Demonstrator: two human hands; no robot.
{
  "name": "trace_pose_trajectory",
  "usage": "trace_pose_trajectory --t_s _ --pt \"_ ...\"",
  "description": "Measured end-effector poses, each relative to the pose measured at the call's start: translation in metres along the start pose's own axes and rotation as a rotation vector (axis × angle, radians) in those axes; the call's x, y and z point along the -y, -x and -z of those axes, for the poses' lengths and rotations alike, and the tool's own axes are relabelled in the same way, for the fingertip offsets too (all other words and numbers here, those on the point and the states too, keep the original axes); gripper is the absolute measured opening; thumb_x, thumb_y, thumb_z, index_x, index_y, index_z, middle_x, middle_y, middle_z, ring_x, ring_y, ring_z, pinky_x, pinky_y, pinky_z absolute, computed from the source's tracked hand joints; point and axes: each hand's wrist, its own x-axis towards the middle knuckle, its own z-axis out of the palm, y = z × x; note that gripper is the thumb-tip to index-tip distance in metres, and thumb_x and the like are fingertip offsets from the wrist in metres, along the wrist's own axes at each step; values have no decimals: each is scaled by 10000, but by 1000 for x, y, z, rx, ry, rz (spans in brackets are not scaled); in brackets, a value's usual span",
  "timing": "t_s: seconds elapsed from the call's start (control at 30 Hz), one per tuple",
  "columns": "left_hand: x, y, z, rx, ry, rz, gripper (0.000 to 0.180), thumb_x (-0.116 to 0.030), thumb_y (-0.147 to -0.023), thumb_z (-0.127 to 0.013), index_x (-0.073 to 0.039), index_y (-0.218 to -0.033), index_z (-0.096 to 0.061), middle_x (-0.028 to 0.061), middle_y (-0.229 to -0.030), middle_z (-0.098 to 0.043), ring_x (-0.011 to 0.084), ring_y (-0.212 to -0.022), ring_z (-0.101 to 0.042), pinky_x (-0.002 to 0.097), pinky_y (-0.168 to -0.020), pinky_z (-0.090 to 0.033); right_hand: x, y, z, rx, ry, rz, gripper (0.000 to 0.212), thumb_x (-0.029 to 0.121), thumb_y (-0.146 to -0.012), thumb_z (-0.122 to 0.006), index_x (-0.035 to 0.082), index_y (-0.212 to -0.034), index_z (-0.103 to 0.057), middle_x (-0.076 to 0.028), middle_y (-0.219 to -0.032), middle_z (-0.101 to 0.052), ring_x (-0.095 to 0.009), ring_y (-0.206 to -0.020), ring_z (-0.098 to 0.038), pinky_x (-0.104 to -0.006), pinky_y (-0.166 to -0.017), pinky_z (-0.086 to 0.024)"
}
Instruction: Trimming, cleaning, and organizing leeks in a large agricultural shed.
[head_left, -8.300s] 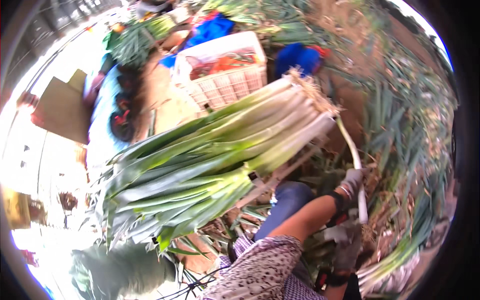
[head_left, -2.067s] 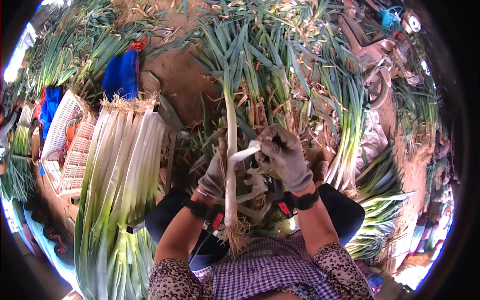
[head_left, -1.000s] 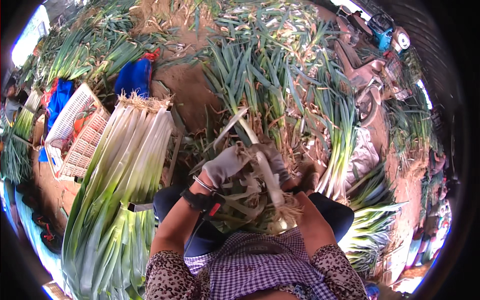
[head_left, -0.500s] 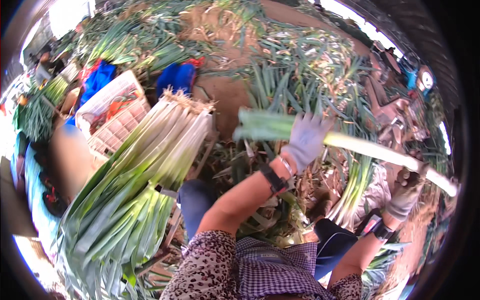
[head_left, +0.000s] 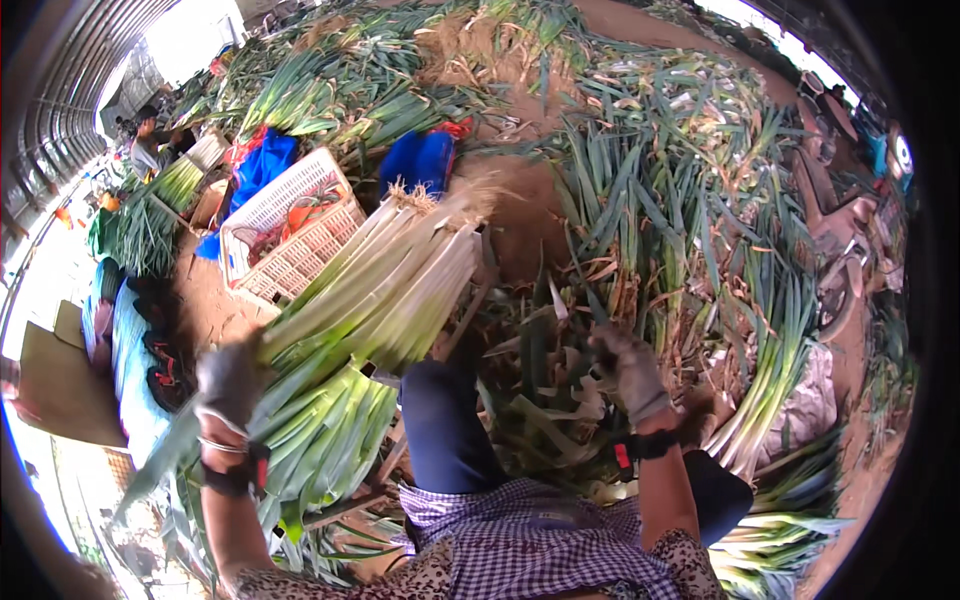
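With the left hand (head_left: 230,382), gloved and blurred, gripped a leek (head_left: 165,448) around its green leaves, with leaf ends trailing past the hand toward the lower left; could not make out each finger. Had that leek at the outer side of a big bundle of leeks (head_left: 415,315), but could not tell its root end clearly from the rest. Had the bundle slanting across a frame (head_left: 388,462) beside the left knee (head_left: 448,425), roots toward the top, leaves spreading toward the lower left.

Had the right hand (head_left: 628,372), also gloved, well apart from the bundle, above a litter of stripped leaves (head_left: 545,420), with fingers bent partway; could not tell whether holding anything.

Wore black bands (head_left: 655,443) on both wrists and a checked apron (head_left: 560,545) over the lap. Saw just beyond the bundle a plastic crate (head_left: 305,258) with orange things inside, and near it a blue cloth (head_left: 418,165) with a red edge. Saw ahead a broad heap of leeks (head_left: 690,215) and, to the right, pale-stalked loose leeks (head_left: 770,370) beside a whitish sack (head_left: 808,405). Glimpsed another person (head_left: 150,142) far off at the upper left.
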Motion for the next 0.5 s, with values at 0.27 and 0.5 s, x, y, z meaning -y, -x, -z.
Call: trace_pose_trajectory --t_s 0.27,0.5 --pt "-79 -49 -102 -25 130 -196 823 -480 -842 -818 -200 -1546 -497 152 -1006 -757 377 -913 -734 509 -761 -545 -73 -3 44 177 323 -143 304 274 -988 -743 52 -1196 -727 -34 -1034 -745 -146 -936 -709 -314 -774 -589" --pt "-45 -24 -139 37 111 -85 910 -348 -748 -904 -317 -1557 -489 208 -1259 -657 427 -1023 -690 537 -834 -549 -39 117 107 601 1643 -589 507 398 -924 -729 18 -1258 -693 -195 -1097 -757 -355 -1030 -731 -446 -897 -581"
